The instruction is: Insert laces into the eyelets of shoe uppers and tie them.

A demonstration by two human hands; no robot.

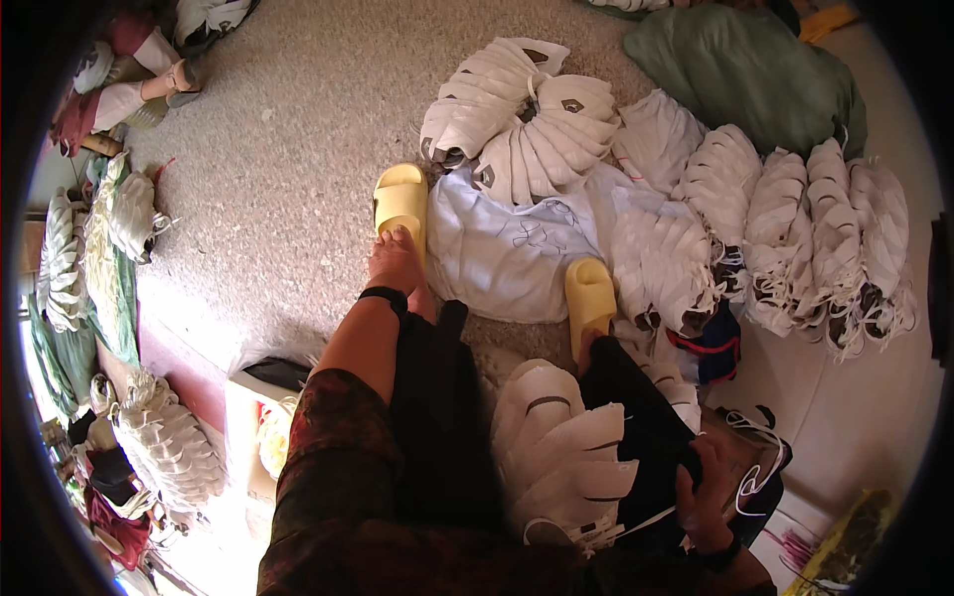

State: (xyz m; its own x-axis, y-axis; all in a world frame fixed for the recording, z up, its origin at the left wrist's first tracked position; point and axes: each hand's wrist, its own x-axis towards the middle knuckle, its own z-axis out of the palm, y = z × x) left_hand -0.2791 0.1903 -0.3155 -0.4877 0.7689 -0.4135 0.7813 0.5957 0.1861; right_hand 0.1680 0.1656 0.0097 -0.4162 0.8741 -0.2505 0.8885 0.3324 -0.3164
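Note:
My left hand (395,264), with a black band at its wrist, reaches down over my foot at the heel end of a yellow slide slipper (400,204). Its fingertips are too tucked in to make out. My right hand (705,494) lies against my black trouser leg (646,427), fingers apart and nothing in them. Between my legs a nested stack of white shoe uppers (556,447) rests close to me, and a thin white cord runs from it towards my right hand. My other foot wears a second yellow slipper (590,298).
Ahead, a white cloth sack (507,258) lies on the speckled floor below curved stacks of uppers (547,139). More stacks (780,238) line the right, near a green sack (745,74). Another person's legs (129,94) show at far left. Uppers (169,437) are piled at left.

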